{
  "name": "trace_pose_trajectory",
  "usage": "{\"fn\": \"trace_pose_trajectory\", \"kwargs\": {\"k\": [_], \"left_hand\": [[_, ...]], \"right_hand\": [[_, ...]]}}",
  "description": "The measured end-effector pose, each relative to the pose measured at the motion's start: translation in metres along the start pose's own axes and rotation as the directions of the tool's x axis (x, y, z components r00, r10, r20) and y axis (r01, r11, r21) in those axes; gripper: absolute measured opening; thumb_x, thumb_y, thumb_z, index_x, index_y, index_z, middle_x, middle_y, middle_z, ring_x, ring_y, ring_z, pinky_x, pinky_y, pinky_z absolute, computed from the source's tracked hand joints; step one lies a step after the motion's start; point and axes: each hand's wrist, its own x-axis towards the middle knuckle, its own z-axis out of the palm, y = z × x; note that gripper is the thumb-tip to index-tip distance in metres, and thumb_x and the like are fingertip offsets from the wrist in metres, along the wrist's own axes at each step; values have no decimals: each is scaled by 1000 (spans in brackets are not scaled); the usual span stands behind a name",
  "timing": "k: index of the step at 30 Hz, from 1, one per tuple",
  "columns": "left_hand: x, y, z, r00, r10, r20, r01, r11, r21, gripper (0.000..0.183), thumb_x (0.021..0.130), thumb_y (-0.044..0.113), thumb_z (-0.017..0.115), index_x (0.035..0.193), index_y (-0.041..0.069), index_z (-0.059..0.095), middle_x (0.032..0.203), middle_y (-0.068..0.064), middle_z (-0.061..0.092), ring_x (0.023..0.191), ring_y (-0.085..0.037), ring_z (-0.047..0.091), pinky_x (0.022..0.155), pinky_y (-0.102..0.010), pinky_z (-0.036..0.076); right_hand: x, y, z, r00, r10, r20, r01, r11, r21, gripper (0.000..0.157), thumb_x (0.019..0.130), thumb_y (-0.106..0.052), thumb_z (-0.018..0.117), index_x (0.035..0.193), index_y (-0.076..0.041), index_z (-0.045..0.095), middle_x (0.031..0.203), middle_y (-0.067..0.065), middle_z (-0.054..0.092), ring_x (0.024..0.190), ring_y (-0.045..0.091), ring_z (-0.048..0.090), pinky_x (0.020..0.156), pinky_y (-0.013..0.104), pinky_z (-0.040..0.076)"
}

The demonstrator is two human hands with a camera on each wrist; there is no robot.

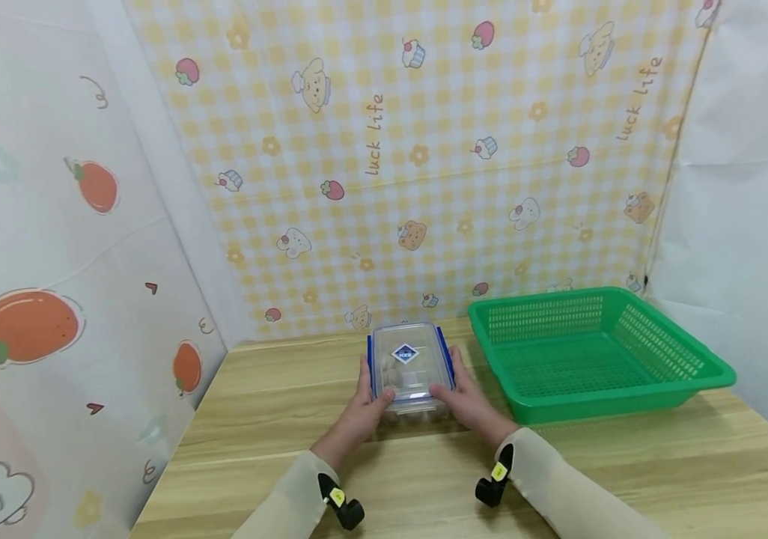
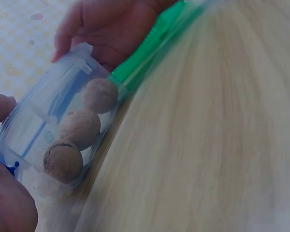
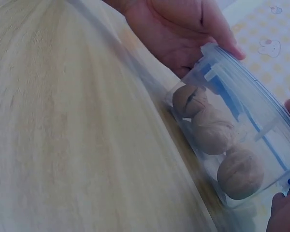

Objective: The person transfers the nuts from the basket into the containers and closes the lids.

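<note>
A clear lidded food container [image 1: 424, 374] with blue edging and a diamond-shaped label stands in the middle, its blue side flaps showing. My left hand [image 1: 362, 410] grips its left side, the thumb over the front edge of the lid. On the opposite side my right hand [image 1: 470, 403] holds it the same way. Through the clear wall, the left wrist view shows round brown walnuts [image 2: 80, 129] lying in a row. The right wrist view shows these walnuts [image 3: 212, 131] too. Whether the container's base touches the table cannot be told.
A green plastic basket [image 1: 525, 412] with perforated sides stands on the wooden table [image 1: 276, 389], just right of the container. Behind the table hangs a yellow checked cloth [image 1: 384, 217]. White coverings rise at the left and right.
</note>
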Motion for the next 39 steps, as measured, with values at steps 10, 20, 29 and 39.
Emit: {"fn": "trace_pose_trajectory", "kwargs": {"k": [10, 20, 29, 39], "left_hand": [[-1, -2, -2, 993, 113, 26, -116, 980, 162, 84, 108, 21, 47, 161, 17, -18, 168, -15, -17, 153, -42, -10, 120, -63, 2], [-2, 0, -3, 989, 142, 45, -148, 963, 225, 83, 108, 23, 47, 160, 9, -17, 167, -19, -16, 153, -42, -11, 121, -62, 2], [-3, 15, -10, 991, 126, 45, -133, 885, 447, 91, 105, 33, 53, 161, 7, -15, 169, -19, -5, 154, -40, 4, 122, -60, 12], [-5, 63, -24, 989, 151, -4, -91, 618, 781, 96, 97, 59, 54, 163, 6, 10, 167, -27, 1, 154, -44, 2, 121, -64, 8]], "right_hand": [[-1, -5, 6, 1000, 0, 28, 2, 997, -72, 88, 103, -14, 54, 161, -7, -12, 168, 17, -11, 154, 38, -6, 122, 57, 2], [-1, -5, 4, 999, 12, 32, -10, 997, -80, 90, 102, -17, 56, 162, -9, -11, 168, 20, -9, 153, 41, -3, 122, 58, 4], [-2, -19, 3, 1000, 18, 13, -15, 981, -196, 93, 100, -19, 60, 162, -5, -8, 168, 21, -3, 153, 42, 3, 121, 59, 9], [-2, -80, -14, 997, -78, 28, 82, 899, -429, 90, 100, -27, 61, 161, 2, 2, 163, 30, 16, 147, 46, 28, 116, 60, 30]]}}
